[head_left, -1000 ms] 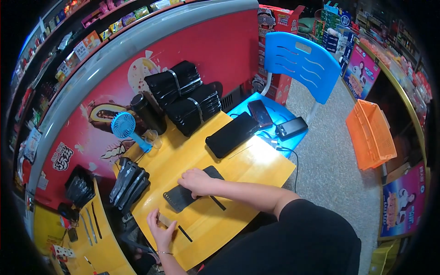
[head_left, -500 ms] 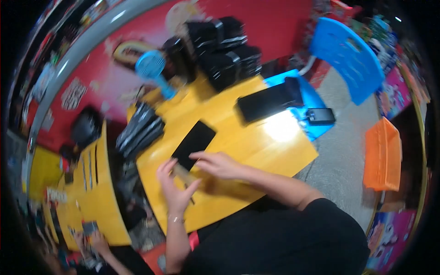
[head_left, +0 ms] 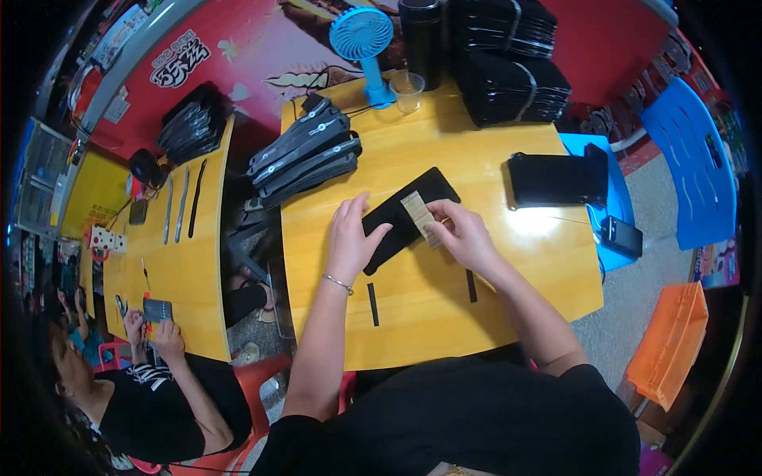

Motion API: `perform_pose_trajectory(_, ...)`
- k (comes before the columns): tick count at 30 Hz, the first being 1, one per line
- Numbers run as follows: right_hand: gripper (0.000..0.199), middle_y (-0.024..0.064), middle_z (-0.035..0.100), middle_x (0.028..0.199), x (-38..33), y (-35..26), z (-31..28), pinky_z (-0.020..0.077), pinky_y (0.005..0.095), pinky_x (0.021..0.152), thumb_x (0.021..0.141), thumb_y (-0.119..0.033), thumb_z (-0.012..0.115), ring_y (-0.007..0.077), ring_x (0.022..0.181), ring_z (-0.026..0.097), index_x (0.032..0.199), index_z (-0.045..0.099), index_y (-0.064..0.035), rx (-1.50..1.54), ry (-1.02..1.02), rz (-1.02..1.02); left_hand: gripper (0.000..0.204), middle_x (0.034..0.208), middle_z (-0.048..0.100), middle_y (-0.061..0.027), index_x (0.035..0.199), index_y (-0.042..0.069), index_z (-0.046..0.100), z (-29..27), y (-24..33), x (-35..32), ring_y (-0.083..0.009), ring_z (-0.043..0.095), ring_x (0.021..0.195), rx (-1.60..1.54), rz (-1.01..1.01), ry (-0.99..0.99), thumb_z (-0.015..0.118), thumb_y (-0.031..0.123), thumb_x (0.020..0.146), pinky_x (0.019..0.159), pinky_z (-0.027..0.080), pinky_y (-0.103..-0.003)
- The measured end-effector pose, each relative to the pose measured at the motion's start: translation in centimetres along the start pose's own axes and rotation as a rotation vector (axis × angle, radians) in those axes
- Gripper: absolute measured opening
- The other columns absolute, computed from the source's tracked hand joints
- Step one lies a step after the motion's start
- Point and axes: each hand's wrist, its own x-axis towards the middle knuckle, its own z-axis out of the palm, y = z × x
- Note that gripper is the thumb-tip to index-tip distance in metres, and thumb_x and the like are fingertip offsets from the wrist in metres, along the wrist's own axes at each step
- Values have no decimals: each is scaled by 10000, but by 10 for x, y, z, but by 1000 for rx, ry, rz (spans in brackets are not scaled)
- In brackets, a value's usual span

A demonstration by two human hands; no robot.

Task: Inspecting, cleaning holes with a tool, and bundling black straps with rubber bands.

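Note:
A flat black rectangular piece (head_left: pixel 389 247) lies at a slant on the yellow table (head_left: pixel 429 333) in front of me. Over its right part my right hand (head_left: pixel 470 242) pinches a narrow beige strip (head_left: pixel 414 210) with faint markings between thumb and fingers. Whether the strip touches the black piece, I cannot tell. My left hand (head_left: pixel 349 242) is at the piece's left end, thumb spread away from the fingers, holding nothing. Two short black strips lie nearer to me, one (head_left: pixel 374 305) below my left hand and one (head_left: pixel 471 286) beside my right wrist.
Grey bundles (head_left: pixel 305 155), a blue fan (head_left: pixel 365 47), a clear cup (head_left: pixel 407 91) and stacked black packs (head_left: pixel 512 87) stand along the back. At right lie a black pouch (head_left: pixel 552 181) and an orange basket (head_left: pixel 667 345). Another person (head_left: pixel 167 404) works at the left table.
The view has shifted and sharpened. The beige strip, between my hands before, is now in my right hand's pinch above the black piece. My left hand stays spread.

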Motion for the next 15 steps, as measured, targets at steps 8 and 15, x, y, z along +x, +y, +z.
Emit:
perform_pose_trajectory(8, 325, 111, 598, 793, 34, -4, 15, 499, 334, 653, 812, -52, 640, 251, 707, 608, 1129, 569, -72, -135, -78, -80, 498, 969, 567, -107, 1038, 9, 554, 15, -10, 3, -251, 576, 894, -134, 80, 39, 819, 160, 644, 815, 479, -340)
perform_pose_trajectory(15, 364, 112, 553, 861, 31, -2, 12, 479, 337, 655, 795, -18, 633, 266, 730, 578, 1152, 615, -91, -334, -50, -125, 499, 940, 574, -100, 1006, 44, 576, 17, -7, 3, -276, 550, 917, -111, 59, 107, 829, 230, 619, 811, 450, -374)
